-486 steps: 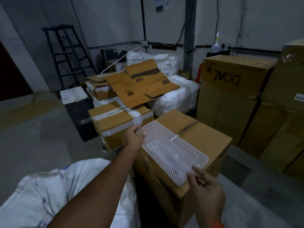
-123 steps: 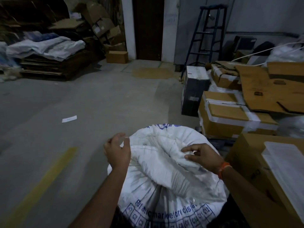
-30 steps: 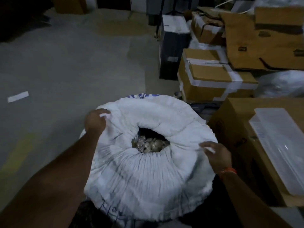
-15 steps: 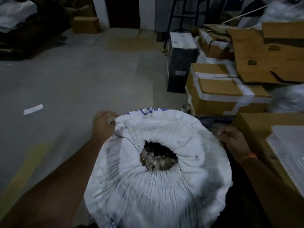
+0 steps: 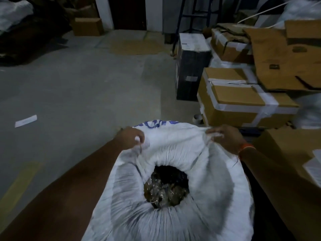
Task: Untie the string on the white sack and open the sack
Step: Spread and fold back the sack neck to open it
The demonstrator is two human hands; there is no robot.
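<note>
both hands (image 5: 132,139) regripped sack (image 5: 173,214) rim.

**One head cam, looking down and forward**

Single view, worn on the head, wide-angle, tilted steeply down. White sack (image 5: 166,197) sits close beneath, filling the lower centre; both forearms enter from the bottom corners. Floor (image 5: 78,87) and stacked cardboard boxes (image 5: 243,101) stretch away ahead and right.

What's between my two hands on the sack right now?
In the head view, a taut stretch of the white sack rim runs between left hand and right hand.
</note>
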